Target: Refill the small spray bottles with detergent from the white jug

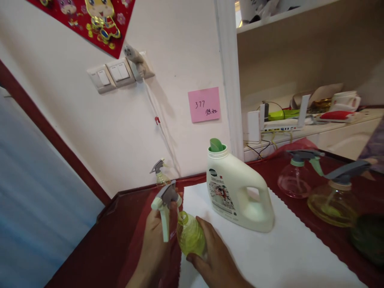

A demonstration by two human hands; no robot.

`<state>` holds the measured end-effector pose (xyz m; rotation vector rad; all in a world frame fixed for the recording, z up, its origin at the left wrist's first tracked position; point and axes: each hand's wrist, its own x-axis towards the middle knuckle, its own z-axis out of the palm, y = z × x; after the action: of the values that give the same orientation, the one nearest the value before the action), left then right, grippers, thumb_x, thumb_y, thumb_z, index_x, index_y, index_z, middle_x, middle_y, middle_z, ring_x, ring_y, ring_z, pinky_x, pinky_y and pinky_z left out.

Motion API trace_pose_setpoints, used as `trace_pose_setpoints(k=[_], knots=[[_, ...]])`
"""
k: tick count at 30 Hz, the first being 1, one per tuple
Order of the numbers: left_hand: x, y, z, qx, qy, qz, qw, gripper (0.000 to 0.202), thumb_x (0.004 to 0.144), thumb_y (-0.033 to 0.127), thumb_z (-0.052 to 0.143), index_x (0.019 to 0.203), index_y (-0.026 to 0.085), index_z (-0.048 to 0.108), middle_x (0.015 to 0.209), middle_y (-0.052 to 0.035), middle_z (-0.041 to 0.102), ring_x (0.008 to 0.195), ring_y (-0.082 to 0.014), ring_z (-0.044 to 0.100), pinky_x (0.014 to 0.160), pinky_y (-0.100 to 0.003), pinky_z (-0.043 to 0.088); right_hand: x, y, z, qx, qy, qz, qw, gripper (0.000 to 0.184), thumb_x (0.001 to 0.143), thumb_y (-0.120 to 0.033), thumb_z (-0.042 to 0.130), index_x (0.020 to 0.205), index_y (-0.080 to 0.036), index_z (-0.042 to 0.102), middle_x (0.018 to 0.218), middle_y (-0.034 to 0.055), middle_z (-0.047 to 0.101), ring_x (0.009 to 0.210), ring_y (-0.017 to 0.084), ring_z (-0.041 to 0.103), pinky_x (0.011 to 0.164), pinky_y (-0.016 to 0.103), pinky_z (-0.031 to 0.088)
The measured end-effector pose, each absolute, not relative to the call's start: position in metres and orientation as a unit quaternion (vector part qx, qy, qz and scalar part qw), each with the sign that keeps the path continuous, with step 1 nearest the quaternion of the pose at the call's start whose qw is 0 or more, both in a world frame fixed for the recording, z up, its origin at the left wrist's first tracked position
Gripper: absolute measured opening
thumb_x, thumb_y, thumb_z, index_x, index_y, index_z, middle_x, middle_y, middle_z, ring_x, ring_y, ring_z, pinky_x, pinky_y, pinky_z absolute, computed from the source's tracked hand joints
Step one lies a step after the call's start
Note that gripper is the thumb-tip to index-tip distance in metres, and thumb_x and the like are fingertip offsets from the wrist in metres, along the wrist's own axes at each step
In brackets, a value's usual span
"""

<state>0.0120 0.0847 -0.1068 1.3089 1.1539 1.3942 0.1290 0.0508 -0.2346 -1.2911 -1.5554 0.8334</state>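
Observation:
My left hand [153,248] grips a grey-and-white plastic spray head [165,200], its white stem pointing down. My right hand [211,258] holds a yellow-green plastic bottle [190,234] on its side, its neck close to the spray head. I cannot tell whether the two are joined. Both hands are over the edge of a white cloth [270,248], near a large cream detergent jug [234,192] with a green top.
A small spray bottle [160,174] stands at the back. At right are a pink spray bottle [295,178] and an amber one [333,198] on the red table cover [315,172]. A dark round object [369,240] sits at the right edge. A router [282,125] is on the shelf behind.

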Motion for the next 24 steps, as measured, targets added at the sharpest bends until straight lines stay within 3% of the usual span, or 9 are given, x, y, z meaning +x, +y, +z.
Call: trace_pose_setpoints(k=[7, 11, 17, 24], knots=[[0.013, 0.082, -0.116, 0.523, 0.519, 0.53, 0.42, 0.043, 0.059, 0.057, 0.085, 0.077, 0.019, 0.078, 0.087, -0.0118, 0.078, 0.091, -0.0332, 0.07, 0.073, -0.036, 0.057, 0.131, 0.049, -0.226, -0.528, -0.632, 0.345, 0.449, 0.082, 0.074, -0.016, 0.066, 0.151, -0.006, 0.037, 0.152, 0.0198, 0.046, 0.141, 0.031, 0.043, 0.119, 0.047, 0.034], [0.01, 0.084, -0.13, 0.527, 0.518, 0.515, 0.433, 0.052, 0.059, 0.065, 0.083, 0.081, 0.018, 0.079, 0.075, -0.0103, 0.076, 0.083, -0.0322, 0.071, 0.072, -0.038, 0.057, 0.131, 0.048, -0.224, -0.532, -0.622, 0.357, 0.449, 0.083, 0.075, -0.016, 0.066, 0.152, -0.007, 0.036, 0.153, 0.0194, 0.046, 0.142, 0.03, 0.042, 0.12, 0.047, 0.034], [0.003, 0.087, -0.142, 0.546, 0.5, 0.502, 0.448, 0.06, 0.064, 0.068, 0.08, 0.1, 0.02, 0.08, 0.097, -0.0123, 0.08, 0.096, -0.034, 0.072, 0.079, -0.037, 0.059, 0.131, 0.048, -0.231, -0.536, -0.627, 0.34, 0.452, 0.086, 0.076, -0.019, 0.065, 0.155, -0.009, 0.033, 0.159, 0.0169, 0.04, 0.147, 0.029, 0.035, 0.123, 0.049, 0.03], [-0.004, 0.087, -0.145, 0.57, 0.502, 0.499, 0.418, 0.042, 0.071, 0.055, 0.08, 0.096, 0.021, 0.081, 0.096, -0.0106, 0.08, 0.098, -0.0337, 0.071, 0.086, -0.039, 0.058, 0.131, 0.047, -0.232, -0.53, -0.639, 0.336, 0.445, 0.084, 0.078, -0.019, 0.064, 0.156, -0.01, 0.033, 0.157, 0.0162, 0.044, 0.145, 0.03, 0.04, 0.121, 0.05, 0.033]])
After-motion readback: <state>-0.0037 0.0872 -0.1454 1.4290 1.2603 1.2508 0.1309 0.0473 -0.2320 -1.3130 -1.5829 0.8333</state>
